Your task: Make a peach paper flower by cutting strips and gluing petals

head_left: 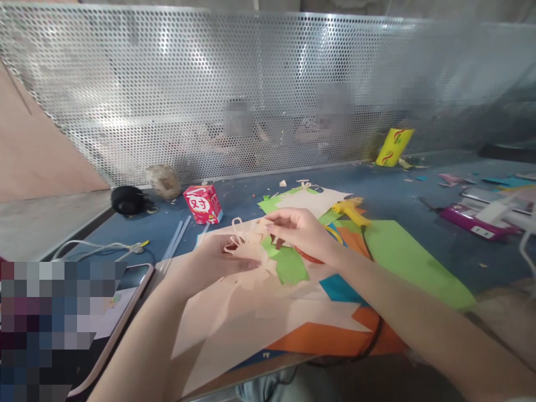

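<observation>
My left hand [211,265] is curled around a white paper cutout with looped strips [237,226] that stick up past its fingers. To its right, my right hand [299,231] is closed in a pinch, its fingertips on what looks like a small pale piece of paper. Between and below the hands, a torn light-green paper scrap [293,267] rests on large white paper sheets [234,324]. Beyond the right hand lies a yellow hot glue gun [349,210], its dark cord running down past my right forearm. My fingers partly hide the held paper.
Orange paper [318,339], blue paper [341,288] and a green sheet [414,257] spread rightward. A red box [203,204], clear glue sticks [178,240] and a phone [125,312] are at left. A yellow roll [395,147] stands before the perforated metal screen [251,61]; a purple power strip [477,222] lies right.
</observation>
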The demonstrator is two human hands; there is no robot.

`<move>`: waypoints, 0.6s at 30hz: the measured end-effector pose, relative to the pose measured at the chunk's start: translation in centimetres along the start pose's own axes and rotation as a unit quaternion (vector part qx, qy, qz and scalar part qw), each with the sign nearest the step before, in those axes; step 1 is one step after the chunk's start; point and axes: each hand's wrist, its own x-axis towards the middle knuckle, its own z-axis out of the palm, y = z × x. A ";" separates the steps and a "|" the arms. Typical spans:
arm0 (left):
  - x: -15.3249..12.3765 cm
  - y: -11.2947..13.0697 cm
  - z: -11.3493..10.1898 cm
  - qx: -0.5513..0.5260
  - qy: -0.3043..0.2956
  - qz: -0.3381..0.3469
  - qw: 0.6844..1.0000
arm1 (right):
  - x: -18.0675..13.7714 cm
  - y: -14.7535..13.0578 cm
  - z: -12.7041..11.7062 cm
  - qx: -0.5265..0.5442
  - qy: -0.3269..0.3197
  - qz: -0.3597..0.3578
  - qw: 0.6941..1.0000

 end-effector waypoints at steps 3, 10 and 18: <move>0.0 0.1 0.0 -0.013 -0.017 -0.008 1.000 | 0.0 0.2 0.0 -0.002 -0.007 -0.009 1.000; 0.0 0.1 0.1 0.057 0.028 0.001 0.998 | -0.1 0.5 0.0 0.001 -0.019 -0.035 0.999; 0.5 -0.9 0.3 0.009 0.072 0.039 0.997 | 0.0 0.7 0.1 -0.023 -0.008 -0.042 0.999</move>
